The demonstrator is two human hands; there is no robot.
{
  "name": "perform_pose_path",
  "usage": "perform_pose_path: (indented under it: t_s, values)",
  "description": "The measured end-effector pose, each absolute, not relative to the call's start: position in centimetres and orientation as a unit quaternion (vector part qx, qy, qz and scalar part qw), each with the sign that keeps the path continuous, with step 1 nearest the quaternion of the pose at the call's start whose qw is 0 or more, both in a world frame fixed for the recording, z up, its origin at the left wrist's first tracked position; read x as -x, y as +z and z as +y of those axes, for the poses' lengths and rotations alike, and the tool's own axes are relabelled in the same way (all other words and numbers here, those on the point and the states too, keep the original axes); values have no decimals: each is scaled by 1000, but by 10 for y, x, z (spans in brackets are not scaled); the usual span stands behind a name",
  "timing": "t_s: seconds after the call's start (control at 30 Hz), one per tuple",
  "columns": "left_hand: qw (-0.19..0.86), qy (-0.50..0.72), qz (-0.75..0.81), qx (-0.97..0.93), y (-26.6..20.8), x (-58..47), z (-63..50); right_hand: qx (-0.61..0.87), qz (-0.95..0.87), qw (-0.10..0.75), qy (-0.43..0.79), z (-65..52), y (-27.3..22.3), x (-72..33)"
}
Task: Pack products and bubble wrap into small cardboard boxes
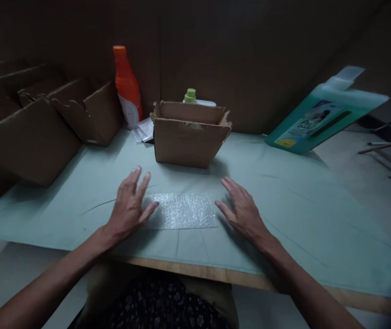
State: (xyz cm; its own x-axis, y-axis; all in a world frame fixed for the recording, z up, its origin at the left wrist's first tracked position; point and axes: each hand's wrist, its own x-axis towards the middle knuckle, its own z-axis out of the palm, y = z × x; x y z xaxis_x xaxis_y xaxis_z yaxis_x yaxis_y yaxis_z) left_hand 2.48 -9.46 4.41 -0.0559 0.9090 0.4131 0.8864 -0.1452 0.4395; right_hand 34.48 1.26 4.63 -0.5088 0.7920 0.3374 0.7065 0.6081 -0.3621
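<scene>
A rectangular piece of clear bubble wrap (183,211) lies flat on the pale green table cover (284,201). At its left end is my left hand (129,205), fingers apart and nothing in its grasp; the thumb overlaps the wrap's edge from above, though I cannot tell whether it touches. Just off the right end, my right hand (243,210) is open too, with thumb and fingers spread and holding nothing. Beyond both hands stands an open cardboard box (185,141); its inside bottom is hidden.
Larger cardboard boxes (27,137) fill the left side. An orange bottle (127,87) stands behind, beside folded bubble wrap (144,130). A green-capped bottle (190,95) shows behind the middle box. At the right is a jug of green liquid (312,119). The table's wooden edge (216,273) runs nearest me.
</scene>
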Motion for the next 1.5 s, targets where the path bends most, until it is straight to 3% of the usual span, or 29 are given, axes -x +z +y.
perform_pose_path:
  t_s: [0.2,0.43,0.57,0.73,0.87,0.97,1.2,1.33,1.5]
  values:
    - [92,151,556,-812,18,-64,-105,234,-960,120,92,-11,29,-264]
    - [18,47,579,-814,10,-28,-126,291,-955,62,16,-13,4,-309]
    - [29,91,583,-807,12,-24,-128,343,-936,86,0,-8,4,-342]
    - [25,250,699,-670,24,-11,-133,450,-879,158,-9,-1,9,-356]
    - [37,178,763,-620,33,-14,-131,445,-879,173,11,-4,13,-341]
    - [65,185,759,-620,36,-28,-122,413,-886,197,73,-8,19,-325]
    - [216,364,729,-538,31,-41,-126,461,-798,246,299,-14,42,-337]
    - [167,379,693,-589,16,-43,-129,435,-787,243,364,-14,40,-345]
    - [33,390,584,-711,22,-38,-117,343,-866,208,300,-5,55,-338]
